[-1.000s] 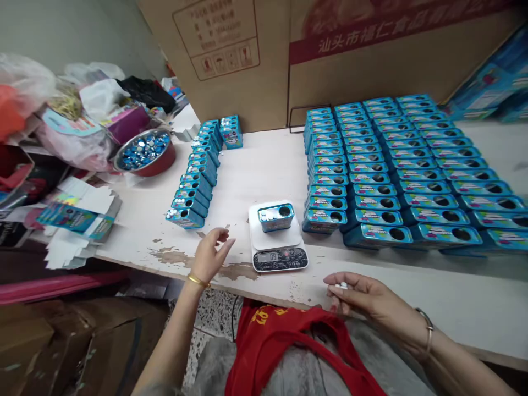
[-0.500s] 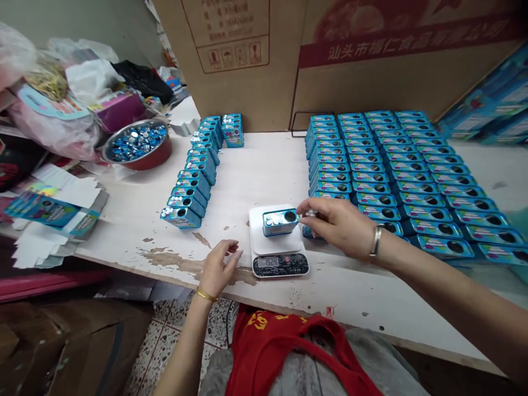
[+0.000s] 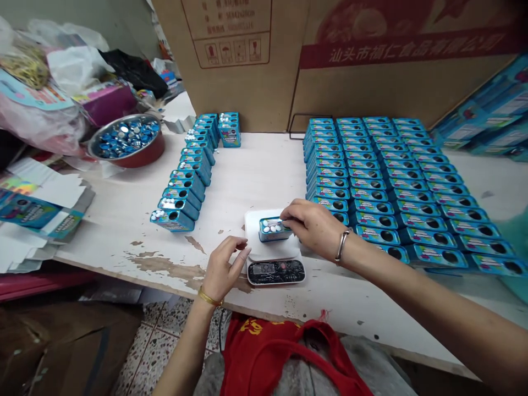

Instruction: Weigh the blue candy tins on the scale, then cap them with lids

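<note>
A small blue tin (image 3: pixel 274 236) stands on the white plate of a digital kitchen scale (image 3: pixel 254 248). Several white candies (image 3: pixel 271 225) lie on the tin's top. Over the tin's right end, where its dark round hole is hidden, my right hand (image 3: pixel 311 224) is closed in a pinch. A bit of white shows at its fingertips, apparently candies, partly covered by the fingers. My left hand (image 3: pixel 225 267) is held at the scale's left side, thumb and fingers apart, with nothing in it.
Rows of blue tins (image 3: pixel 373 192) fill the table's right side. On the left stands a line of tins (image 3: pixel 175 217) topped with white candies. Farther left are a metal bowl (image 3: pixel 159 144) of blue-and-silver pieces and folded cartons (image 3: pixel 68 217). A large cardboard box (image 3: pixel 247 93) closes off the back.
My right hand has moved left, from beside the tin to over its right end. More white candies show on the tin's top. My left hand has come slightly closer to the scale.
</note>
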Available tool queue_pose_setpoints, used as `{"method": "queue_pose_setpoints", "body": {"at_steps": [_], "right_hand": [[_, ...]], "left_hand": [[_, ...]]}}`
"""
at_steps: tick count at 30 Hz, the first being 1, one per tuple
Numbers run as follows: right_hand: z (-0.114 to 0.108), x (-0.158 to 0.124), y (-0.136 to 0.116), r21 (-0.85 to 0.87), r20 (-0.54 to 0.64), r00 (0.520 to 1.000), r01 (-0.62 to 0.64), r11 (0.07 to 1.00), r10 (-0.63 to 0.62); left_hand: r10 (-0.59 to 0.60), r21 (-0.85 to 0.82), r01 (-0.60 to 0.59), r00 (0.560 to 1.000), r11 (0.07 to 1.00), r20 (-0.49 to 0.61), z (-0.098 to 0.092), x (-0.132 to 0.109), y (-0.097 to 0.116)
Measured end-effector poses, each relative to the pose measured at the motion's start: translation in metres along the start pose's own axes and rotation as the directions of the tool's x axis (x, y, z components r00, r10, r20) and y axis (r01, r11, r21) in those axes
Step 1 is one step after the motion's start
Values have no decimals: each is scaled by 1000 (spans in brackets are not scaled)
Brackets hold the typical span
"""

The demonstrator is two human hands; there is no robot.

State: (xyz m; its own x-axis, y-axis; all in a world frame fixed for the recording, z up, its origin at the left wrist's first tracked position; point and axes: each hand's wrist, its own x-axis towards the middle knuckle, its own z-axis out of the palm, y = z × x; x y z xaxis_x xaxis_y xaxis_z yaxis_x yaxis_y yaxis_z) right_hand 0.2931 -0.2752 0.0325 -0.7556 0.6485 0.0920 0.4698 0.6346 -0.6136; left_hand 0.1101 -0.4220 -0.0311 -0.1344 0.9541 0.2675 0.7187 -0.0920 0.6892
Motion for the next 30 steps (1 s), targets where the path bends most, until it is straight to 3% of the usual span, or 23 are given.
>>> {"method": "queue_pose_setpoints", "body": {"at_steps": [5, 8, 13, 18, 22, 26, 30], "right_hand": [[-13, -18, -3, 104, -228, 973, 43, 994, -18], [-18, -46, -5, 211, -288, 954, -19, 977, 81], [6, -103, 11, 407, -107, 923, -299, 863, 370], [41, -142, 36, 504, 5, 808, -512, 696, 590], [56, -154, 48, 522, 21, 783, -539, 661, 621], [66, -155, 54, 493, 0, 820, -498, 713, 573], [74, -154, 58, 474, -2, 851, -462, 749, 526]], "left_hand": [[-11, -3, 11, 999, 1000, -31, -1, 1, -2], [-30, 14, 31, 998, 999, -61, -4, 1, -4], [-43, 28, 46, 994, 999, -99, -9, 5, -7], [-12, 59, 19, 994, 998, -107, -12, 14, -3], [48, 81, -43, 997, 996, -66, -16, 24, 5], [171, 117, -173, 985, 978, 27, -24, 39, 15], [291, 142, -321, 936, 936, 201, -29, 59, 25]]}}
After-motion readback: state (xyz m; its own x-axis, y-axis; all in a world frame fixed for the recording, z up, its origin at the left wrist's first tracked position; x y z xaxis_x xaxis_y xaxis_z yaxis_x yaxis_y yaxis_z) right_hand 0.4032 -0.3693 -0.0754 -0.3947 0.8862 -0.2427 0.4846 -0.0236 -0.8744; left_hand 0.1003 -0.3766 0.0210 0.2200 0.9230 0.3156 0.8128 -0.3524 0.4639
